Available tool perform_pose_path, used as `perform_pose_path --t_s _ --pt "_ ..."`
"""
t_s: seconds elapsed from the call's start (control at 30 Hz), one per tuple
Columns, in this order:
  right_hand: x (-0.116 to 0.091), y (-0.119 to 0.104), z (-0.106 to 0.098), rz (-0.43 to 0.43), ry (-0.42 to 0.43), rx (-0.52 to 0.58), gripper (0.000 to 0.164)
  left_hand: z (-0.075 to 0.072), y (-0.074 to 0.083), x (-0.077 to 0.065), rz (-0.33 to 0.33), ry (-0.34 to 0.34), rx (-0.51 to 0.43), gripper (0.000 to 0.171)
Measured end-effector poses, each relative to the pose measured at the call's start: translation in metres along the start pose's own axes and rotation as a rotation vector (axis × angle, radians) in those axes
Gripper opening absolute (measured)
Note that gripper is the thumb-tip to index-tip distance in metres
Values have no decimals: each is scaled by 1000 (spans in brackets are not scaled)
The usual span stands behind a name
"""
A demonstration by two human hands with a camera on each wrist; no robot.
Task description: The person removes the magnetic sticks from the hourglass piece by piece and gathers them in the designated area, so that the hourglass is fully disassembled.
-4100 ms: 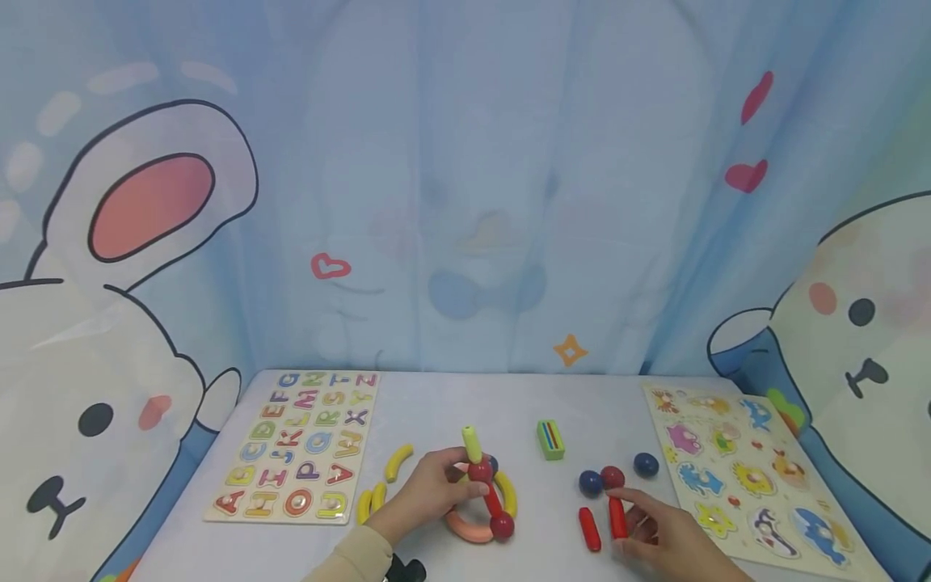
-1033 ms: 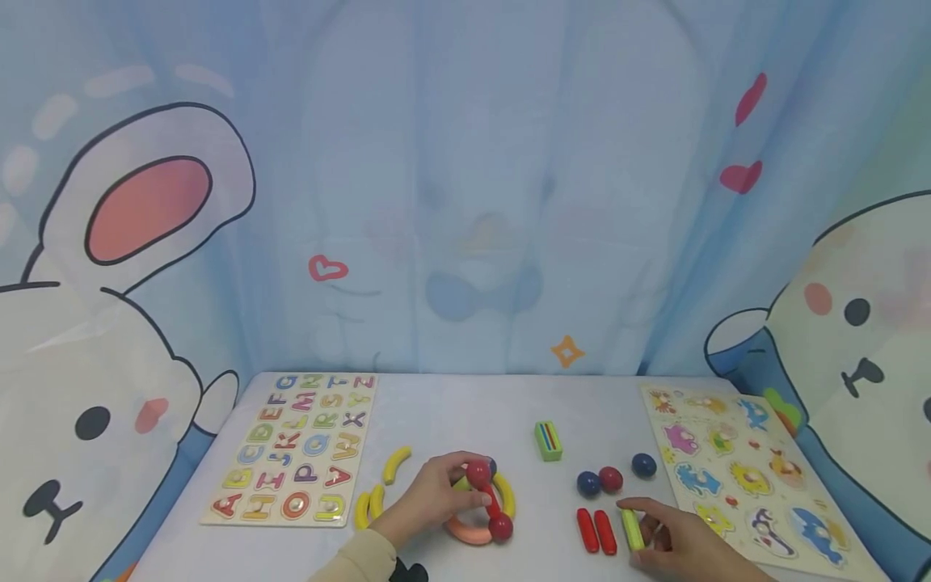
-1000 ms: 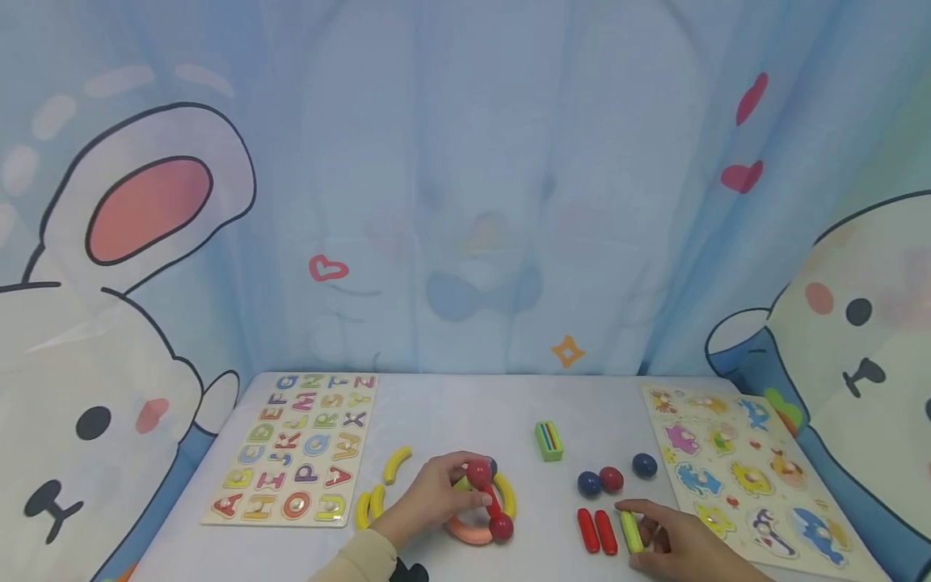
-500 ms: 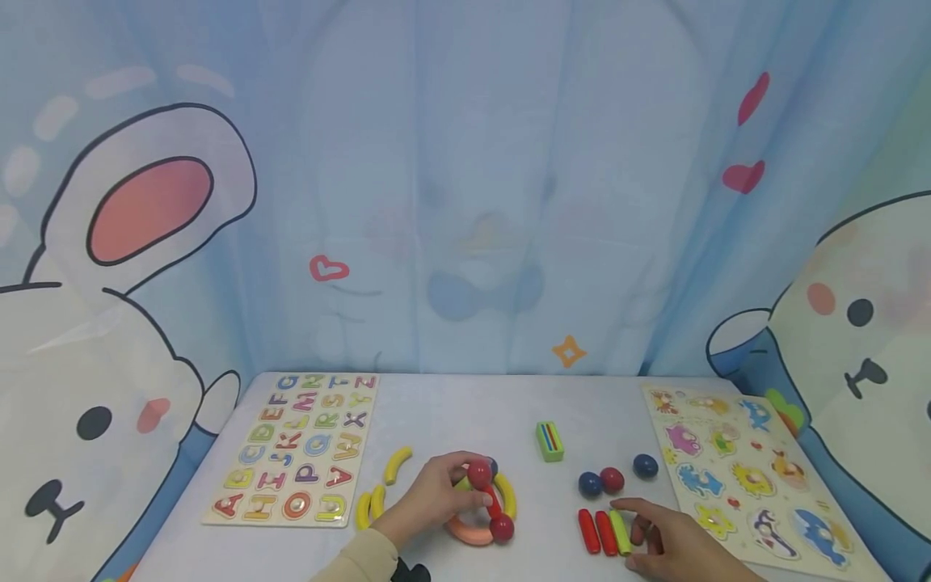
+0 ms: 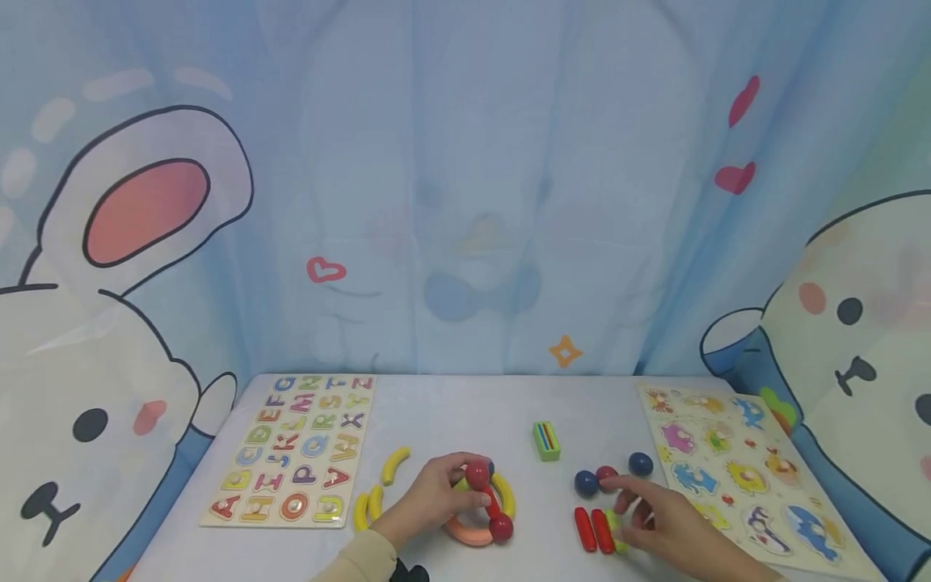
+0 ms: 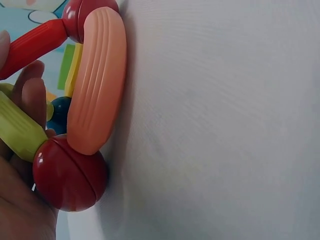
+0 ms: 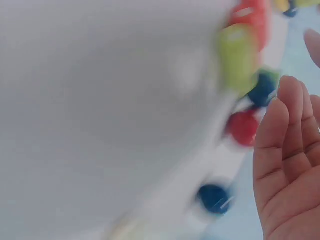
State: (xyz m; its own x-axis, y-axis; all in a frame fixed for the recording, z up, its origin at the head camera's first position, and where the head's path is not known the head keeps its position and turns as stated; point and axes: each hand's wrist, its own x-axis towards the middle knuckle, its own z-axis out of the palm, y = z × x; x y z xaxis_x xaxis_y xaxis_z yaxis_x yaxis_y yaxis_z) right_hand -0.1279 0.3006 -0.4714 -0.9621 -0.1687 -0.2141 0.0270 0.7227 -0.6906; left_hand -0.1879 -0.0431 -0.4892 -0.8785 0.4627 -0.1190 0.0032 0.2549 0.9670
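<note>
My left hand (image 5: 431, 497) holds a ring-like build of magnetic sticks and balls. A red ball (image 5: 478, 474) tops it, with a red stick (image 5: 491, 503) running to a lower red ball (image 5: 501, 528). In the left wrist view its orange curved stick (image 6: 97, 82) and yellow-green stick (image 6: 20, 127) show, with fingers behind them. My right hand (image 5: 665, 521) holds nothing; its fingers hover over a loose green stick (image 5: 618, 533) and reach towards a loose red ball (image 5: 606, 475). Two red sticks (image 5: 585, 529) lie side by side, left of the green one.
Blue balls (image 5: 586, 483) flank the loose red ball. A small green box (image 5: 546, 441) stands behind. Yellow curved sticks (image 5: 395, 466) lie left of the build. An alphabet board (image 5: 291, 453) is at left, an animal puzzle board (image 5: 720, 457) at right. A black object (image 5: 410, 572) sits at the front edge.
The green stick has come off the build's top ball and now lies beside the red sticks, where my right hand let it go. That hand has since moved up towards the balls. The left stays put.
</note>
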Motion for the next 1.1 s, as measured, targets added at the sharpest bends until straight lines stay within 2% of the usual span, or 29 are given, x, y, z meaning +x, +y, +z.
perform_pose_path --t_s 0.1,0.2,0.33,0.43,0.57,0.7,0.93,1.1 --pt "13 -33 5 -181 -31 17 51 1 1 0 9 -11 5 50" --pt "32 -69 20 -280 -71 40 46 1 -1 1 21 -16 7 49" --pt "52 -106 41 -335 -117 60 41 2 -3 3 44 -22 9 47" --pt "60 -121 52 -337 -129 9 42 2 -4 3 52 -19 25 47" --pt "62 -131 60 -338 -105 -109 48 2 -2 1 38 3 47 50" --pt "65 -131 65 -357 -77 -168 48 2 -3 1 26 5 39 54" --pt "69 -123 70 -366 -87 -126 41 1 -2 2 35 -24 25 48" --pt "70 -123 70 -376 -106 -97 43 0 -3 2 47 -20 31 45"
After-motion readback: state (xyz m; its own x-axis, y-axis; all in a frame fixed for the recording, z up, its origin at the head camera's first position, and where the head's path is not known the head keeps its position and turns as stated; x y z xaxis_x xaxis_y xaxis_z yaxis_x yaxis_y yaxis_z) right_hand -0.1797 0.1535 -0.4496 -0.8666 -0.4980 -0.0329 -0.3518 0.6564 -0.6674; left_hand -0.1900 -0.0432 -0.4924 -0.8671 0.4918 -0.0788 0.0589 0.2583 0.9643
